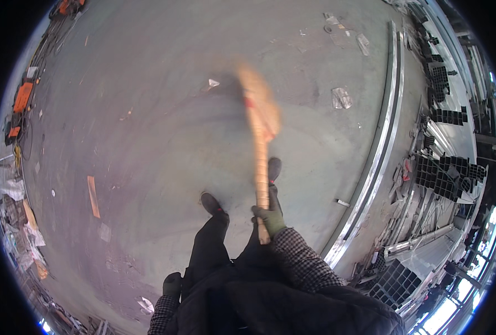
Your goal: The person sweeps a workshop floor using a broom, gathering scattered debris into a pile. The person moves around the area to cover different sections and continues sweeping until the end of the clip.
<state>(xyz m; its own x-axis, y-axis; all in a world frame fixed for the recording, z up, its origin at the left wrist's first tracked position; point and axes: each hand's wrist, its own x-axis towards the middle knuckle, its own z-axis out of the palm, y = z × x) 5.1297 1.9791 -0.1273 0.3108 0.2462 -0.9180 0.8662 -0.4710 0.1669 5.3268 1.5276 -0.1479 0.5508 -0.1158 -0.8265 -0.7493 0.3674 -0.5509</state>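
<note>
A straw hand broom point(262, 162) reaches forward from my right hand point(270, 219), which wears a greenish glove and is wrapped round the lower end of its handle. The broom's fan-shaped head is smeared by motion over the grey floor point(147, 139), and red bands show on it. My left hand point(172, 283), in a dark glove, hangs low at my left side with its fingers curled in and nothing visible in it. A small white scrap point(213, 83) lies just left of the broom head.
Long metal profiles point(379, 151) run along the floor at my right, beside stacks of dark square tubes point(443, 176). Crumpled plastic point(341, 97) and a brown strip point(93, 196) lie on the floor. Orange equipment point(22, 97) and cables line the left edge.
</note>
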